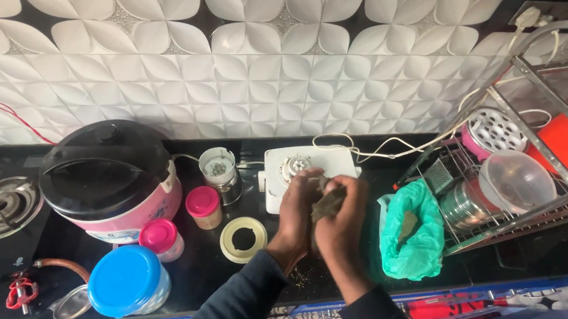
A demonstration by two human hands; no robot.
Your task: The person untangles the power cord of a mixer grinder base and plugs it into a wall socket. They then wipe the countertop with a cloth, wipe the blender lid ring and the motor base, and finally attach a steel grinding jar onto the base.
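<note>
Leaves [328, 203], dry and brownish, sit pinched between both hands right over the white mixer base [312, 167]; the right hand [343, 222] curls its fingers tight around the bundle, and the left hand [297, 212] presses in against it from the other side, fingers closed together on the same clump; crumbs lie scattered on the black counter [239, 278] just below the wrists. Moving outward now: a green plastic bag [411, 235] slumps open just to the right of the hands, more leaves showing inside; to the left a cream ring-shaped lid [243, 239] lies flat on the counter, and a small steel grinder jar [221, 172] stands beside the base; further left, two pink-capped jars [203, 204], a pink rice cooker with a black lid [110, 177], a blue-lidded container [125, 281]; a gas burner [0, 206] at the far left; a wire dish rack [516, 175] with steel and plastic ware on the right.
</note>
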